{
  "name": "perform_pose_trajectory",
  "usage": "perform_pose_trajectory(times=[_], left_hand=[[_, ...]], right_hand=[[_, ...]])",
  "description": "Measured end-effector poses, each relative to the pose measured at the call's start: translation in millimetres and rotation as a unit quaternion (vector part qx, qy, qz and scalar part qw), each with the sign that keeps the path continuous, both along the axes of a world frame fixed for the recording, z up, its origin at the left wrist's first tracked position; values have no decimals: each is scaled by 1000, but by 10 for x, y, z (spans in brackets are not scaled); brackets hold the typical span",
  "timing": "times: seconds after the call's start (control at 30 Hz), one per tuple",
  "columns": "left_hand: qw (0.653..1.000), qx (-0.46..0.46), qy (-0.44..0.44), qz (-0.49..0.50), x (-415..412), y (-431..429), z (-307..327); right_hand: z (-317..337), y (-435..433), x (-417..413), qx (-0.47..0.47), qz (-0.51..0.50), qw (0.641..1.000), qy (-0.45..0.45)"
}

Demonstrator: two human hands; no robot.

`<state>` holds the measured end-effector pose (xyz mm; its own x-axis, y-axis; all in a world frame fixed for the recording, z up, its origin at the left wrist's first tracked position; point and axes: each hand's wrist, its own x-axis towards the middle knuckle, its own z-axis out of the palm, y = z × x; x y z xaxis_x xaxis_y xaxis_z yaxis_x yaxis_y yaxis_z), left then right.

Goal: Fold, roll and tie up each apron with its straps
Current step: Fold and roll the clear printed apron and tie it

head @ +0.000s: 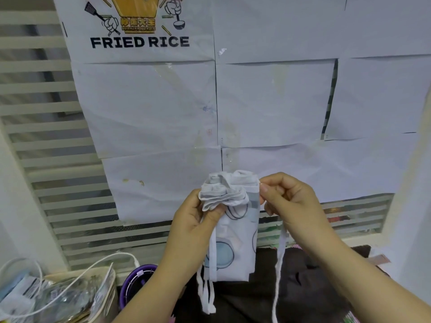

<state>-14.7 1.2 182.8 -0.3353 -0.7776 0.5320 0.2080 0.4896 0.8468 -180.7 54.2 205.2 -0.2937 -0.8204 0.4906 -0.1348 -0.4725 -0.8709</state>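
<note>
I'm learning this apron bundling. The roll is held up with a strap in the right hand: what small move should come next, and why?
Probably carry the strap across the front of the apron to start a wrap. The left hand grips the bunched top, the right hand pinches the strap at the right edge, and nothing visibly binds it yet.

white printed fabric apron [233, 234] between left hand [193, 220] and right hand [289, 199] | white fabric strap [281, 248] under right hand | taped paper sheets [268, 101] behind | purple plastic tub [144, 268] lower left
</note>
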Motion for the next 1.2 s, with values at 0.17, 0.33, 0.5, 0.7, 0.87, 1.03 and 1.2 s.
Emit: perform_pose_trajectory(times=[0.17,0.33,0.5,0.7,0.87,1.03,1.2], left_hand=[[998,51,37,8,-37,-6,-12],[993,106,58,7,-34,-41,-35],[982,151,110,8,-77,-19,-50],[957,239,163,33,-128,-123,-113],[957,243,143,60,-138,-215,-258],[954,283,93,35,-195,-121,-453],[955,289,-67,-11,-13,-100,-698]], right_hand=[[-74,40,87,-18,-13,999,28],[-99,16,25,62,34,994,78],[-148,0,32,-5,-42,971,237],[-455,-79,41,-72,-85,940,324],[-495,-17,75,144,56,978,139],[-705,-107,32,236,87,953,167],[-990,-94,-63,292,67,946,124]])
